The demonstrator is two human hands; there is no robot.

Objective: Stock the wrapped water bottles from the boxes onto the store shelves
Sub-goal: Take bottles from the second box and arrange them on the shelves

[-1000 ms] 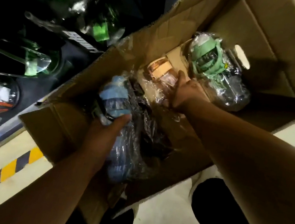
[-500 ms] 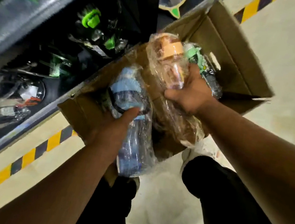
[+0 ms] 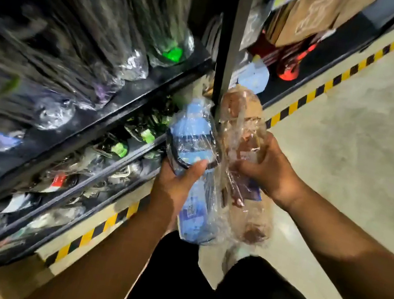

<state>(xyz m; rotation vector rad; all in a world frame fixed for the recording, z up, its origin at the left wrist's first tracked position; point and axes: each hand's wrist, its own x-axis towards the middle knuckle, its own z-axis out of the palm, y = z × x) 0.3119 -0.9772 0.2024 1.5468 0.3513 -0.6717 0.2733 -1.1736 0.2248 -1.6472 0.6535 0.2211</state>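
My left hand [image 3: 176, 180] grips a blue water bottle [image 3: 194, 135] wrapped in clear plastic, its cap end pointing up toward the shelving. My right hand [image 3: 267, 168] holds an orange-brown wrapped bottle [image 3: 243, 120] right beside it, the two wraps touching. Both bottles hang in front of the black store shelves [image 3: 117, 119], near a dark upright post [image 3: 230, 50]. The cardboard box is out of view.
The shelves at left hold several wrapped bottles with green caps [image 3: 172, 53], blurred by motion. Brown paper bags [image 3: 311, 16] and red items [image 3: 288, 68] sit on the shelf beyond the post. Yellow-black tape [image 3: 314, 91] lines the shelf base along the pale floor [image 3: 361, 152].
Both hands lifted their bottles out of the cardboard box and up in front of the shelves. The view swung upward, and the box has dropped out of sight.
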